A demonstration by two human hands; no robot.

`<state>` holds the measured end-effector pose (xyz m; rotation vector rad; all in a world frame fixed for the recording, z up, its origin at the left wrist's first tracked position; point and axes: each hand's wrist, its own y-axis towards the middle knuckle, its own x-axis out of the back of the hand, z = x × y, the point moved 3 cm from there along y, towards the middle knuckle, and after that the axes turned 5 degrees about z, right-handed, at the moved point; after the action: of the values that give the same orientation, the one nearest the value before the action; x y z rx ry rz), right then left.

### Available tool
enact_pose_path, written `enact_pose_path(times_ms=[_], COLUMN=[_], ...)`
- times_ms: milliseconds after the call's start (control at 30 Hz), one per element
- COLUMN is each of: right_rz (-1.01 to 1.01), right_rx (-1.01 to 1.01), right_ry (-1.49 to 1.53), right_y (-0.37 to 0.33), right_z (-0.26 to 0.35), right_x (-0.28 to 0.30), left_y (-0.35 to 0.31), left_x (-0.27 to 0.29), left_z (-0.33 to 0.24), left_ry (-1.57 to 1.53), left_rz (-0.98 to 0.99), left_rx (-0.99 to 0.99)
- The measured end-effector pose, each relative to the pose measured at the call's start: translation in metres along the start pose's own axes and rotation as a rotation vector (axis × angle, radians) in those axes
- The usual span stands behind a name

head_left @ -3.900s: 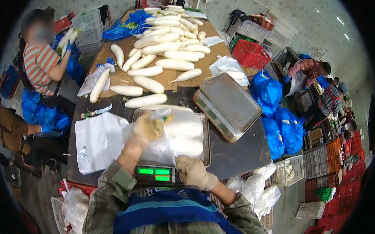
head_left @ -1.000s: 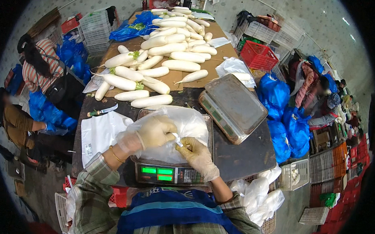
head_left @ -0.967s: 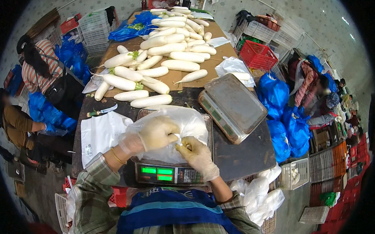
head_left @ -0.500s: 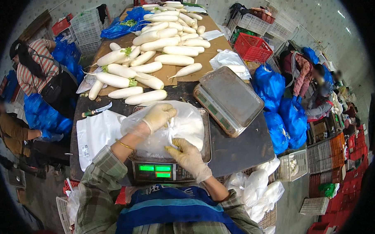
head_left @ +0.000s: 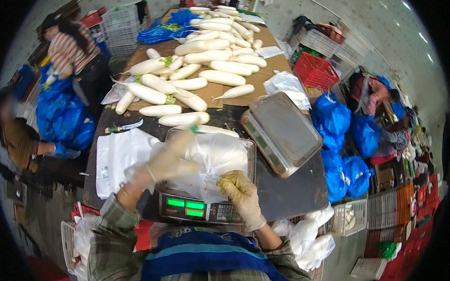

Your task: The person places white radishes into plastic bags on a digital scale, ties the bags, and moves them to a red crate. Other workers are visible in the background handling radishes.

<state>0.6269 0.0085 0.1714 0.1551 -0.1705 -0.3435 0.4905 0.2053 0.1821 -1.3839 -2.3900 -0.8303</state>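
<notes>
A clear plastic bag (head_left: 212,152) with white radishes inside lies on the metal pan of a digital scale (head_left: 203,209) with a lit green display. My right hand (head_left: 243,198), in a pale glove, is closed with its fingertips pinching the gathered neck of the bag. My left hand (head_left: 170,161), gloved too and smeared by motion, is over the bag's left side, thumb and fingers apart, apparently holding nothing. Beyond the scale, many white radishes (head_left: 208,57) are piled on cardboard.
A second scale (head_left: 282,132) stands at the right. Flat white bags (head_left: 122,159) and a knife (head_left: 124,126) lie at the left. Filled bags (head_left: 306,237) sit below the table's right edge. People work on both sides among blue bags (head_left: 62,112) and crates (head_left: 316,70).
My left hand has come off the bag's neck, moved left and opened. My right hand has shifted slightly right, still pinching the neck. The whole view has shifted a little.
</notes>
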Motion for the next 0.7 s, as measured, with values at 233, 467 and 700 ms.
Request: enact_pose_path(times_ms=[233, 467, 700], right_rz=[0.034, -0.178, 0.079], right_rx=[0.035, 0.167, 0.129], right_ry=[-0.096, -0.033, 0.258], right_y=[-0.004, -0.012, -0.04], right_z=[0.01, 0.031, 0.072], right_x=[-0.015, -0.011, -0.087], left_y=[-0.033, -0.092, -0.304], left_x=[-0.087, -0.056, -0.033], left_z=[0.019, -0.074, -0.125], left_ry=[0.465, 0.375, -0.152], left_rz=[-0.104, -0.583, -1.024], left_rx=[-0.033, 0.148, 0.796])
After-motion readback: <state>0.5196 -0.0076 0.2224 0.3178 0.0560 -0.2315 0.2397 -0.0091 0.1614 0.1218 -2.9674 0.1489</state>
